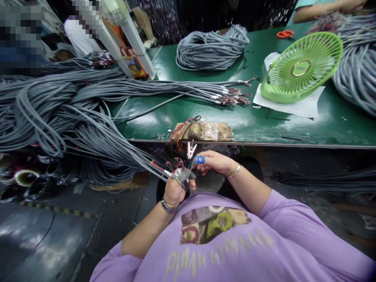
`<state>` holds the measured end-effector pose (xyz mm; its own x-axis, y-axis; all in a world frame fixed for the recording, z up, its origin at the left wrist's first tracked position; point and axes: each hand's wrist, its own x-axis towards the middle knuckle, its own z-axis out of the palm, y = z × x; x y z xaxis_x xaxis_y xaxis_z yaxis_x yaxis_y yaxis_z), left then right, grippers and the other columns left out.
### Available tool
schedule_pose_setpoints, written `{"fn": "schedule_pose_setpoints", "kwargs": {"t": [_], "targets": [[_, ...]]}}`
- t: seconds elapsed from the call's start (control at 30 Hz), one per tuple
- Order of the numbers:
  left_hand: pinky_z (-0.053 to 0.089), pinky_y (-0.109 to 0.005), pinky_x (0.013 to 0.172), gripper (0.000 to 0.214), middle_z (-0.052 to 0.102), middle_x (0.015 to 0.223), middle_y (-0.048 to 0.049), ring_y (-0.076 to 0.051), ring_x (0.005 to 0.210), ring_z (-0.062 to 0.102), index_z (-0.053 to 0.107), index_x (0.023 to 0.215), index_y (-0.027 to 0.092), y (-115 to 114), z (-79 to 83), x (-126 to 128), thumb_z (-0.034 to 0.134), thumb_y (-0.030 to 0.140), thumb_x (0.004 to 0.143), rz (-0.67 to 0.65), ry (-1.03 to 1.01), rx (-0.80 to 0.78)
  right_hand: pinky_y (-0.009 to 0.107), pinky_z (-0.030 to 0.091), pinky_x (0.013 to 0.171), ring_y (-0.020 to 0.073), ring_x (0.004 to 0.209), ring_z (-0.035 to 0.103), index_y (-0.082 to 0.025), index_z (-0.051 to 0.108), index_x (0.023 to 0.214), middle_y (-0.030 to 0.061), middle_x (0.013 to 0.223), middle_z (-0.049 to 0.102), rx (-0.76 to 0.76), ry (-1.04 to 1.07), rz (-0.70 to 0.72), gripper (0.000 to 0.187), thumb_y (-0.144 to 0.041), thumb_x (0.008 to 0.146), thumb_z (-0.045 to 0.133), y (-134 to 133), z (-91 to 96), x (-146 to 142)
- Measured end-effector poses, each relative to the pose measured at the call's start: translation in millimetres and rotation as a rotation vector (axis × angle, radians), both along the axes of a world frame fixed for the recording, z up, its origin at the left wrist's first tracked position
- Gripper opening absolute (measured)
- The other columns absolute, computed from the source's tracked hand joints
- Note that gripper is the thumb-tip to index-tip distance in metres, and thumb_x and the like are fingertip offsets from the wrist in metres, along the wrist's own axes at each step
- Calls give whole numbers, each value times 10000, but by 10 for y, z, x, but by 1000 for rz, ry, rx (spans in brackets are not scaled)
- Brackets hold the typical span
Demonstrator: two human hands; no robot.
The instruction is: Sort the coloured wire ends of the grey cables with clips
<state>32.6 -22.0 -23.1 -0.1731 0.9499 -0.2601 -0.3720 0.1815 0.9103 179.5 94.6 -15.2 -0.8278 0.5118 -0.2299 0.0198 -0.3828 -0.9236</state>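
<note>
My left hand [175,191], with grey covers on its fingers, is closed around the ends of several grey cables [147,159]. Stripped coloured wires [179,163] fan out above that grip. Close by on the right, my right hand [216,162] wears a blue band on one finger and has thumb and finger pinched together at the wire tips. Whatever sits between those fingertips is too small to make out. A pale pink clip [191,150] hangs at the table edge just above both hands, below a wooden block [210,131] with red and black wires on it.
Heaped grey cables [44,109] cover the left of the green table [152,125]. Cables with bared ends [232,97] lie across its middle, behind them a cable coil [210,49]. A green fan [302,68], orange-handled scissors [284,34] and another person's arm [320,11] are at right.
</note>
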Motion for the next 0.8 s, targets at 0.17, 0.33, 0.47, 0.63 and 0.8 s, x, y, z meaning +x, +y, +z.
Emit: {"fn": "schedule_pose_setpoints", "kwargs": {"t": [0.17, 0.33, 0.47, 0.63, 0.8], "targets": [[446, -234, 404, 293, 606, 468, -20, -121, 379, 537, 661, 663, 123, -5, 10, 11, 679, 411, 714, 8, 4, -13, 212, 513, 482, 83, 538, 545, -123, 607, 745, 20, 672, 613, 32, -31, 16, 565, -657, 604, 721, -15, 8, -21], [443, -235, 414, 295, 611, 474, -28, -121, 385, 539, 646, 635, 122, -30, -6, 50, 672, 400, 730, -9, 31, 0, 200, 498, 495, 78, 553, 538, -126, 599, 740, 3, 659, 590, 78, -36, 44, 477, -565, 636, 755, -47, 60, -32], [436, -240, 404, 306, 604, 463, -26, -124, 376, 532, 644, 638, 123, -32, 51, 34, 687, 421, 698, 7, -8, -24, 214, 497, 509, 89, 568, 543, -127, 613, 773, 15, 689, 603, 30, -10, 19, 495, -587, 648, 743, -38, 7, -38], [410, -236, 390, 263, 565, 425, -7, -114, 349, 494, 642, 634, 128, -12, 241, -31, 688, 382, 684, -28, -159, -68, 243, 509, 599, 93, 598, 545, -129, 640, 845, 35, 737, 611, -241, 167, -114, 565, -681, 794, 531, 43, -115, -137], [404, -247, 406, 227, 552, 418, -17, -119, 339, 487, 634, 614, 126, 30, 352, -66, 648, 330, 713, -121, -246, -96, 226, 447, 572, 79, 560, 457, -137, 662, 866, 8, 698, 571, -289, 302, -192, 539, -659, 802, 545, 43, -175, -348]]}}
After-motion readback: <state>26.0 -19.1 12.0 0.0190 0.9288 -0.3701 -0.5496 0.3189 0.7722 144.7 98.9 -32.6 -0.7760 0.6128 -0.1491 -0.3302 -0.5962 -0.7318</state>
